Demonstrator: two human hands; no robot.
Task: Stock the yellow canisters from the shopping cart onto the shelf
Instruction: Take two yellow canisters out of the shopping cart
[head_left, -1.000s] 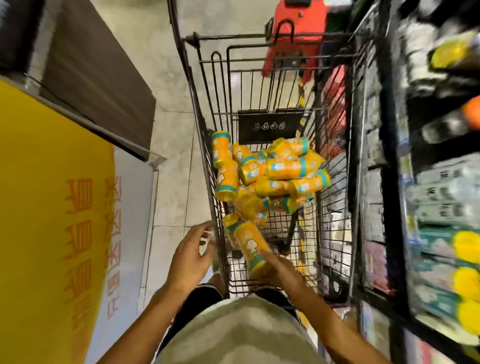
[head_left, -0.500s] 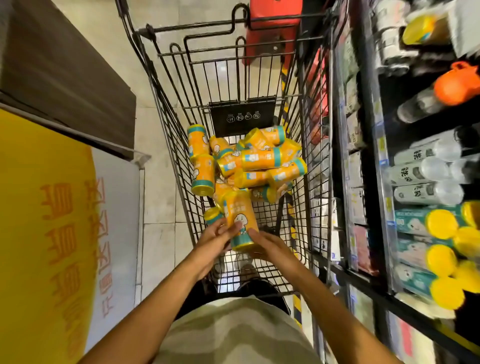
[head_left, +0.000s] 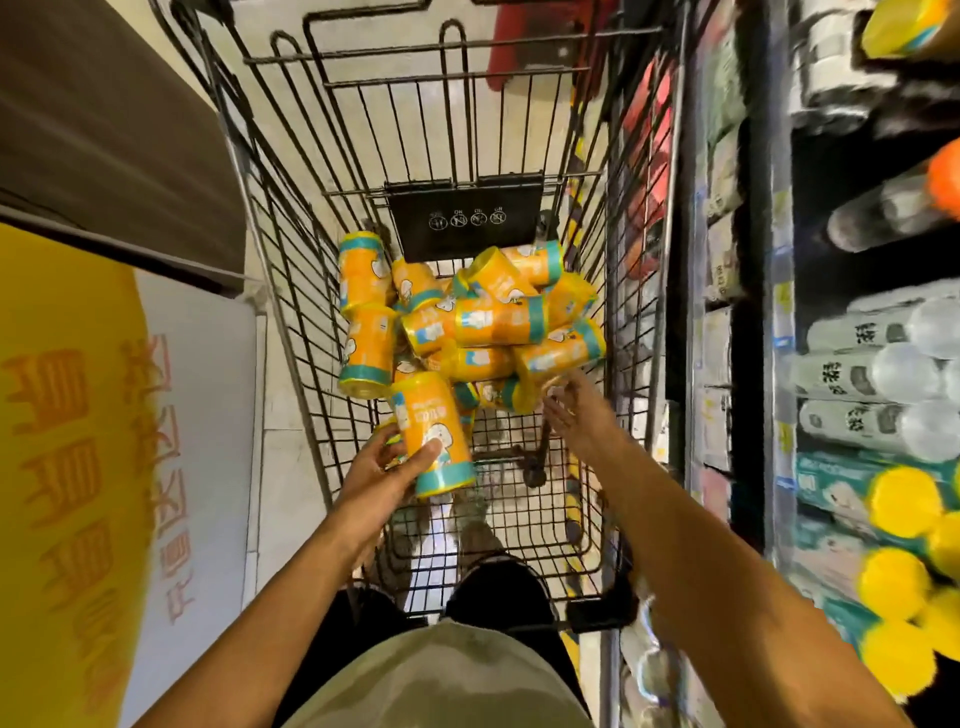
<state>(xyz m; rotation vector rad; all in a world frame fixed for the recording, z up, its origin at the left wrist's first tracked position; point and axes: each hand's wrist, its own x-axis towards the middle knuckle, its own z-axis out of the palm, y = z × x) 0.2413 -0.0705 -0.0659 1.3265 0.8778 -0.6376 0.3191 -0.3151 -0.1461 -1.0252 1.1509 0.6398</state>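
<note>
1 yellow cylindrical canister with teal bands (head_left: 434, 434) is up off the pile, gripped in the left hand (head_left: 376, 475) at the near end of the black wire shopping cart (head_left: 291, 291). The right hand (head_left: 569, 410) reaches with loose fingers toward the heap of matching canisters (head_left: 498, 322), holding nothing yet. So it's the pickup step; next probably grab a 2nd, then swing right to the shelf (head_left: 774, 322)
</note>
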